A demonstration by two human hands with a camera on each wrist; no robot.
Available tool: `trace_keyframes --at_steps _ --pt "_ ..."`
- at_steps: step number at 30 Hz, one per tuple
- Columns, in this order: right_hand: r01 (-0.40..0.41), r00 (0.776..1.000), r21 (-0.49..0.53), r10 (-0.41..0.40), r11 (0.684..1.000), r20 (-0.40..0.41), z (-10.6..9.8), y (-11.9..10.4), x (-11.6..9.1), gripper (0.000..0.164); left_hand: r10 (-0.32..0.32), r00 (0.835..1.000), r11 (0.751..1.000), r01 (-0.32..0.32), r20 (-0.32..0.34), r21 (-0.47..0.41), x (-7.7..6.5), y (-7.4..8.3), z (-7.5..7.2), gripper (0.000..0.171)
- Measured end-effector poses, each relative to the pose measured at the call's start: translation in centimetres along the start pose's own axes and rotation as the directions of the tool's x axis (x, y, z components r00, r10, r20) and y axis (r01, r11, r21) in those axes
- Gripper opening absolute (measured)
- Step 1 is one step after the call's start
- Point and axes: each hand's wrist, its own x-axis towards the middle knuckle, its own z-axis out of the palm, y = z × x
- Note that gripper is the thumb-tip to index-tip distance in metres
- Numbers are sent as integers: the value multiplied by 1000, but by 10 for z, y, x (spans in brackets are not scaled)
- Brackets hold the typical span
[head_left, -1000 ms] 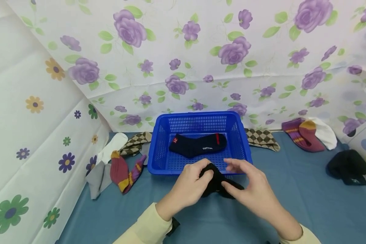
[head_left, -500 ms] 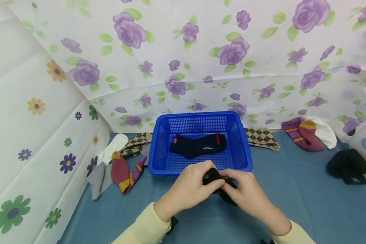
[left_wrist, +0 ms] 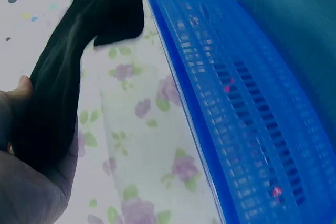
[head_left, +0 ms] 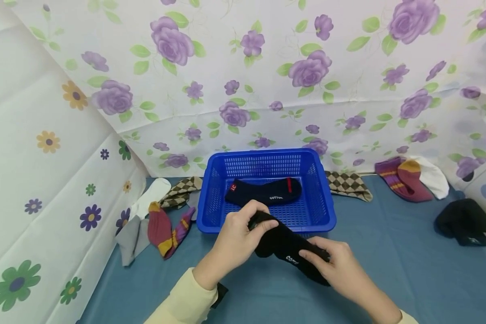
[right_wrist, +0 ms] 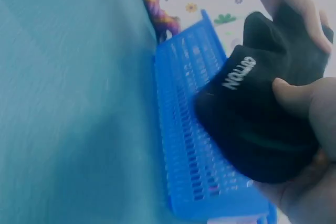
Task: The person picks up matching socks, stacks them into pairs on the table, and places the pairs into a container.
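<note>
A black sock [head_left: 281, 243] with white "COTTON" lettering is stretched out between my two hands, over the front edge of the blue basket [head_left: 205, 211]. My left hand [head_left: 236, 238] pinches its upper left end, thumb on top. At the other end my right hand [head_left: 338, 265] grips the sock between thumb and fingers. In the right wrist view the sock [right_wrist: 262, 114] shows its lettering and rounded end; in the left wrist view the sock [left_wrist: 60, 87] hangs long from the hand. Inside the basket lies a dark navy sock [head_left: 263, 191] with red marks.
To the left lie a white sock [head_left: 150, 195], a checked sock [head_left: 182, 189], a grey sock [head_left: 129, 240] and a maroon-and-yellow sock [head_left: 159, 227]. On the right are another checked sock [head_left: 348, 184], a striped maroon sock [head_left: 402, 180] and a black bundle [head_left: 461, 220]. Floral cloth walls stand behind.
The black sock was bunched between my hands half a second ago. My hands have since moved apart, drawing it out lengthwise, and its lettering now shows.
</note>
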Motion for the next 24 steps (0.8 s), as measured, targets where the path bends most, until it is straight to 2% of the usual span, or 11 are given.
trace_keyframes --at_steps 1,4,7,11,14,17,20,22,24 --pt "18 999 5 -18 1000 -34 -1 2 -1 3 -4 1000 1000 4 -4 5 -1 -2 -2 16" --pt "84 989 11 -82 996 -120 -6 7 -4 12 -15 1000 1000 16 -19 25 -5 -10 -9 17" --pt "129 979 -3 -128 992 -158 -12 7 -6 21 -13 999 1000 14 -32 15 -8 -17 -15 19" --pt "183 962 -18 -183 983 -203 -19 6 -6 39 24 998 999 -25 -58 -20 -13 -23 -21 32" --pt "279 928 20 -265 960 -262 -24 6 -4 47 65 996 997 -68 -61 -45 -16 -27 -25 35" --pt "406 870 66 -364 911 -332 -26 7 -1 42 95 994 993 -98 -51 -60 -18 -32 -27 32" --pt "484 817 29 -439 875 -374 -29 9 1 46 114 992 991 -118 -59 -59 -19 -37 -27 34" --pt "506 798 -19 -477 862 -369 -32 9 1 55 131 989 989 -136 -75 -65 -20 -40 -27 31" --pt "494 804 -76 -488 866 -339 -36 9 0 59 136 987 988 -141 -87 -55 -21 -42 -28 26"
